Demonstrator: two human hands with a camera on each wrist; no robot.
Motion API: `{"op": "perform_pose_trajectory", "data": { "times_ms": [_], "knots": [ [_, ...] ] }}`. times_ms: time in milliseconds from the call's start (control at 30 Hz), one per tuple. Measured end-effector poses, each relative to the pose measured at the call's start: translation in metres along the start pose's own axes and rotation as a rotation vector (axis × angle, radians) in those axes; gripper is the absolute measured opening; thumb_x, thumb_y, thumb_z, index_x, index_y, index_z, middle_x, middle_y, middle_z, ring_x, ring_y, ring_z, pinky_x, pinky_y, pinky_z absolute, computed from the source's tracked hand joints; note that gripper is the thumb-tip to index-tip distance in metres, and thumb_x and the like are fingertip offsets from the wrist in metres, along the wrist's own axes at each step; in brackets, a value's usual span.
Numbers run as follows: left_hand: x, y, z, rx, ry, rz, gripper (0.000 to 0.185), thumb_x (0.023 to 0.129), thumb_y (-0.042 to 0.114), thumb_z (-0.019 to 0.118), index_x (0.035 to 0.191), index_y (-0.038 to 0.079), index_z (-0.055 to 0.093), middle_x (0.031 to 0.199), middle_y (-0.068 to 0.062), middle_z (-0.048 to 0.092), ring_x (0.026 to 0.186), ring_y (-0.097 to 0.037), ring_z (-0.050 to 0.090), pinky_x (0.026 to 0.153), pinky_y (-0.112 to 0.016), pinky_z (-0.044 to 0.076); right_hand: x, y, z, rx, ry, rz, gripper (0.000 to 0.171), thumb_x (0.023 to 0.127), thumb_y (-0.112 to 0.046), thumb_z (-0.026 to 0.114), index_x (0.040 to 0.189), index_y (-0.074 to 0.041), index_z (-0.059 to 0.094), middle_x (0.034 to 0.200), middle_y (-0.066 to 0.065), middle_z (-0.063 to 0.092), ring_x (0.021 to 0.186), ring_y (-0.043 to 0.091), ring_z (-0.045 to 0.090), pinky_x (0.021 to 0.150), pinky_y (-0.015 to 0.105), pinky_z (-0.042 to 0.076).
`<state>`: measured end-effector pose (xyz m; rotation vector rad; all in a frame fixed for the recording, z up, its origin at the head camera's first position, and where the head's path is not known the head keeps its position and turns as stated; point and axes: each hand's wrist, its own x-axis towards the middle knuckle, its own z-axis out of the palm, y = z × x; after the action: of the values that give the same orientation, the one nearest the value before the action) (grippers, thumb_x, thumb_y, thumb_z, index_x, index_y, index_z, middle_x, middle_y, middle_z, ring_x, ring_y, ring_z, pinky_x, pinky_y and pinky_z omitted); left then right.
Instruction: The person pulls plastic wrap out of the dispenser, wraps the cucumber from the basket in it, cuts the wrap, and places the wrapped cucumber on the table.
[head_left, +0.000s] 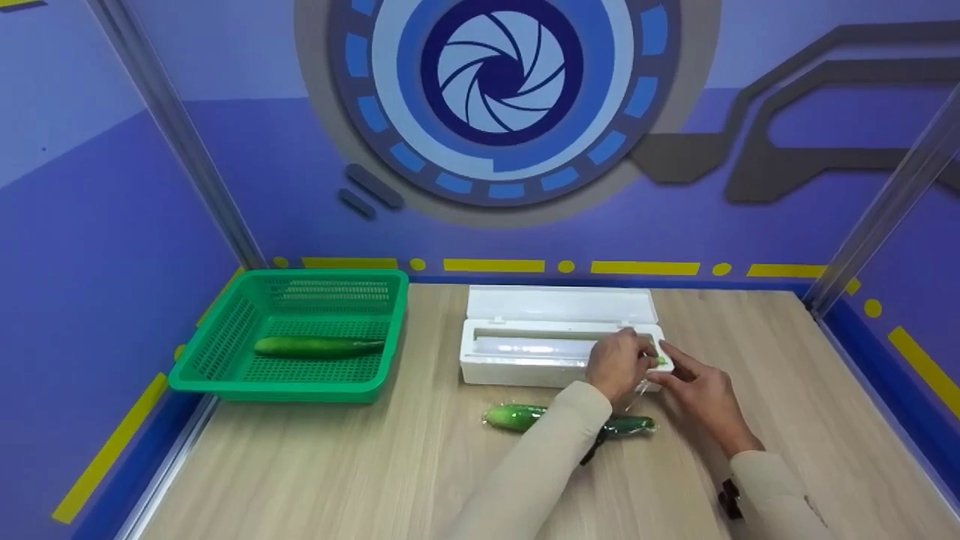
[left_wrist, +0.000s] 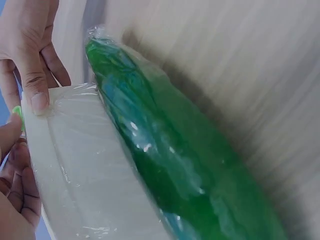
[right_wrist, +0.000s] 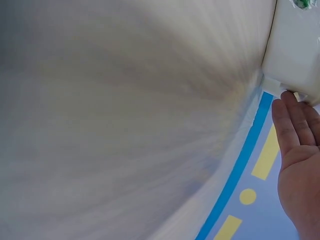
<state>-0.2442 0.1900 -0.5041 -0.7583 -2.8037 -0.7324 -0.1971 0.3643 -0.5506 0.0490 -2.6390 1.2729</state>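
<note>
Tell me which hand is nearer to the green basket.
Left. The left hand rests on the white wrap dispenser, on the side toward the green basket; the right hand sits further right, past the dispenser's end.

No readable text, label, brand or number showed in any view. The white dispenser box (head_left: 559, 337), the green basket (head_left: 289, 382) and the film-wrapped cucumber (head_left: 517, 417) carried no lettering, and the back wall (head_left: 255, 150) bore only graphic shapes.
</note>
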Motion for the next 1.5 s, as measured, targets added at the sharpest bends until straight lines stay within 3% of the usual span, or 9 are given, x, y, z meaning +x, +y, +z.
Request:
{"op": "perform_pose_trajectory", "data": {
  "times_ms": [267,433,800,1033,1200,1367,1500],
  "knots": [
    [-0.001,-0.003,0.0,0.172,0.032,0.193,0.013,0.103,0.025,0.073,0.11,0.023,0.083,0.101,0.01,0.068,0.092,-0.004,0.065,0.08,-0.017,0.051,0.002,0.001,-0.002,-0.032,0.021,0.003,0.065,0.095,-0.026,0.082,0.153,-0.011,0.057,0.144,0.02,0.061,0.127,0.036,0.065,0.097,0.041,0.051],
    [-0.003,-0.004,0.001,0.203,0.029,0.252,0.013,0.105,0.023,0.07,0.109,0.019,0.082,0.102,0.007,0.066,0.09,-0.006,0.063,0.079,-0.017,0.051,0.0,0.003,0.001,-0.025,0.027,0.001,0.063,0.095,-0.024,0.082,0.152,-0.011,0.058,0.144,0.02,0.061,0.127,0.036,0.065,0.096,0.04,0.051],
    [-0.005,-0.009,-0.003,0.228,0.024,0.25,0.009,0.102,0.019,0.073,0.102,0.017,0.082,0.097,0.006,0.065,0.088,-0.007,0.064,0.078,-0.017,0.052,-0.003,0.001,0.005,-0.015,0.025,0.01,0.064,0.095,-0.026,0.082,0.152,-0.011,0.059,0.145,0.019,0.061,0.129,0.035,0.064,0.098,0.039,0.05],
    [-0.009,-0.024,-0.016,0.287,0.035,0.27,0.006,0.098,0.019,0.078,0.102,0.018,0.082,0.097,0.004,0.065,0.088,-0.011,0.067,0.079,-0.019,0.053,-0.002,0.0,-0.002,-0.014,0.039,0.019,0.065,0.093,-0.026,0.084,0.151,-0.01,0.059,0.143,0.02,0.061,0.129,0.035,0.062,0.092,0.012,0.048],
    [-0.016,-0.038,-0.025,0.237,0.012,0.27,0.011,0.102,0.021,0.075,0.107,0.016,0.083,0.097,0.004,0.066,0.091,-0.009,0.067,0.082,-0.016,0.052,-0.001,0.0,-0.004,-0.02,0.044,0.038,0.066,0.092,-0.024,0.085,0.15,-0.008,0.059,0.142,0.022,0.06,0.129,0.037,0.062,0.095,0.022,0.051],
    [-0.021,-0.042,-0.028,0.151,0.019,0.231,0.013,0.102,0.025,0.076,0.105,0.016,0.084,0.096,0.004,0.068,0.091,-0.007,0.067,0.082,-0.015,0.051,-0.001,-0.001,-0.001,-0.012,0.032,0.03,0.066,0.093,-0.026,0.084,0.151,-0.008,0.058,0.144,0.021,0.059,0.13,0.037,0.062,0.092,0.016,0.051],
    [-0.022,-0.039,-0.03,0.031,0.032,0.173,0.013,0.098,0.023,0.08,0.108,0.015,0.085,0.096,0.005,0.072,0.09,-0.003,0.067,0.079,-0.013,0.05,-0.002,-0.002,0.001,-0.013,0.031,0.031,0.067,0.094,-0.028,0.083,0.152,-0.009,0.057,0.145,0.021,0.059,0.131,0.037,0.061,0.096,0.029,0.052]
  ]
}}
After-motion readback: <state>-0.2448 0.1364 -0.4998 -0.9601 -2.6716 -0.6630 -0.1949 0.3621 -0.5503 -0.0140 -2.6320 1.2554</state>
